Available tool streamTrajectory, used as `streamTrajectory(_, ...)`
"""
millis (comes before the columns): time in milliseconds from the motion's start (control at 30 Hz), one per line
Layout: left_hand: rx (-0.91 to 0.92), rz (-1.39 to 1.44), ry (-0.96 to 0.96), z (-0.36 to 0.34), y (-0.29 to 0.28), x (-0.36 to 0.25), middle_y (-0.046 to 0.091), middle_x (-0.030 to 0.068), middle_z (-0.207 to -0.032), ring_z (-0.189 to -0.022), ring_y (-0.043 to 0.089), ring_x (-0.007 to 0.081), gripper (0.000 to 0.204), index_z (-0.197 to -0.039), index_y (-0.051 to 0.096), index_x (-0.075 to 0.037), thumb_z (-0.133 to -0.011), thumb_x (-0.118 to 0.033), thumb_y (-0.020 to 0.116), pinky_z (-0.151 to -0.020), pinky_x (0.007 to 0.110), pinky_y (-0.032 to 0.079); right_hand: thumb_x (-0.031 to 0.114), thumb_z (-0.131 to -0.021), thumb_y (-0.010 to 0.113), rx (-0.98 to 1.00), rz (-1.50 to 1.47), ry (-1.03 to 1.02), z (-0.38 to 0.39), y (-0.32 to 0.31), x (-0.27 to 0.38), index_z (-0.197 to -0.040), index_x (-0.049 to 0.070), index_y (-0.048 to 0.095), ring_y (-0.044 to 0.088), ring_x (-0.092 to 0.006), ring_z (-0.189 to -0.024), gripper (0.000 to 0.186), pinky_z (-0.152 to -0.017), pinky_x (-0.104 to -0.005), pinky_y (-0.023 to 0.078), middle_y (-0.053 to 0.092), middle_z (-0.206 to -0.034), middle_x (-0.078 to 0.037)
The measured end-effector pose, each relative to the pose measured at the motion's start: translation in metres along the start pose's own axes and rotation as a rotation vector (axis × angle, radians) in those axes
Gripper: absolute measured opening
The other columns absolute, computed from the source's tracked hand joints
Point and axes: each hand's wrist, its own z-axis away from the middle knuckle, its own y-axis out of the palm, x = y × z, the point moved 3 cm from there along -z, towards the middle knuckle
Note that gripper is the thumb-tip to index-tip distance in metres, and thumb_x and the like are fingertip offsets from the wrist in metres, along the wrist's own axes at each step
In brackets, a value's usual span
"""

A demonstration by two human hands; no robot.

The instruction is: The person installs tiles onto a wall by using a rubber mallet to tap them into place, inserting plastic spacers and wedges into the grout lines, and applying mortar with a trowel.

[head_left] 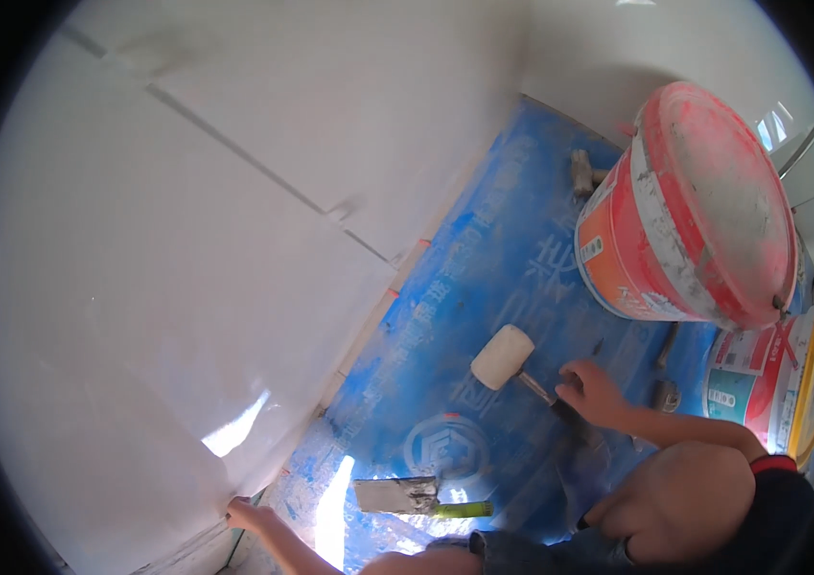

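My left hand (pixel 244 511) grips the lower edge of a glossy white wall tile (pixel 139 345) at the lower left, its fingertips partly hidden. My right hand (pixel 594 393) hovers just right of a white-headed rubber mallet (pixel 501 356) lying on a blue floor covering (pixel 484 278), its fingers loosely bent and apart, not visibly touching the handle. Between my hands, near my knee, a flat trowel (pixel 395 494) with a green handle rests on the covering.
A large red lidded bucket (pixel 685 201) stands at upper right, with a smaller yellow-rimmed bucket (pixel 752 379) below it. A metal tool (pixel 582 172) lies behind the red bucket. Tiled walls meet at a corner at the back, with small red spacers along the left wall's base.
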Motion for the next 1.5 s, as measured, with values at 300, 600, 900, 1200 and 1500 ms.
streamTrajectory(300, 0.466, -0.119, 0.037, -0.051, -0.062, 0.042, 0.048, 0.0225, -0.141, -0.122, 0.051, 0.0306, 0.062, -0.147, 0.034, 0.000, -0.091, -0.019, 0.050, -0.101, 0.040, 0.043, 0.042, -0.089, 0.065, 0.003, 0.322, -0.086, -0.017, 0.043, 0.020, -0.119, 0.001, 0.050, 0.059, -0.0434, -0.098, 0.053, -0.084, -0.0498, 0.048, 0.056, -0.112, -0.028)
streamTrajectory(600, 0.215, -0.621, 0.572, -0.118, -0.101, 0.017, 0.030, 0.0296, -0.151, -0.133, 0.043, 0.0402, 0.079, -0.155, 0.014, -0.003, -0.091, -0.016, 0.058, -0.109, 0.046, 0.036, 0.044, -0.090, 0.065, 0.138, 0.178, 0.104, 0.013, 0.039, -0.010, -0.136, -0.001, 0.039, 0.053, -0.0450, -0.110, 0.069, -0.092, -0.0508, 0.046, 0.043, -0.132, -0.028)
streamTrajectory(900, 0.031, -0.873, 0.985, -0.151, -0.132, -0.004, 0.019, 0.0322, -0.155, -0.134, 0.039, 0.0448, 0.091, -0.155, 0.006, -0.001, -0.084, -0.012, 0.062, -0.111, 0.048, 0.035, 0.047, -0.092, 0.058, 0.182, 0.266, 0.063, 0.006, 0.055, -0.013, -0.140, -0.002, 0.034, 0.051, -0.0472, -0.114, 0.073, -0.095, -0.0512, 0.045, 0.045, -0.131, -0.031)
streamTrajectory(1200, -0.083, -1.020, 0.851, -0.225, -0.133, -0.008, -0.013, 0.0366, -0.155, -0.143, 0.010, 0.0532, 0.116, -0.148, -0.016, 0.010, -0.077, -0.020, 0.072, -0.117, 0.056, 0.018, 0.045, -0.091, 0.062, 0.184, 0.215, 0.038, 0.012, 0.056, -0.018, -0.135, -0.003, 0.039, 0.054, -0.0453, -0.109, 0.069, -0.091, -0.0503, 0.046, 0.049, -0.124, -0.028)
streamTrajectory(1500, 0.381, -1.130, 0.910, -0.135, -0.151, 0.070, 0.001, 0.0313, -0.157, -0.140, 0.023, 0.0513, 0.098, -0.155, 0.014, -0.002, -0.083, -0.036, 0.072, -0.112, 0.059, 0.026, 0.046, -0.091, 0.063, 0.249, 0.314, 0.053, 0.004, 0.047, -0.030, -0.109, -0.001, 0.050, 0.057, -0.0397, -0.086, 0.052, -0.078, -0.0515, 0.047, 0.055, -0.097, -0.022)
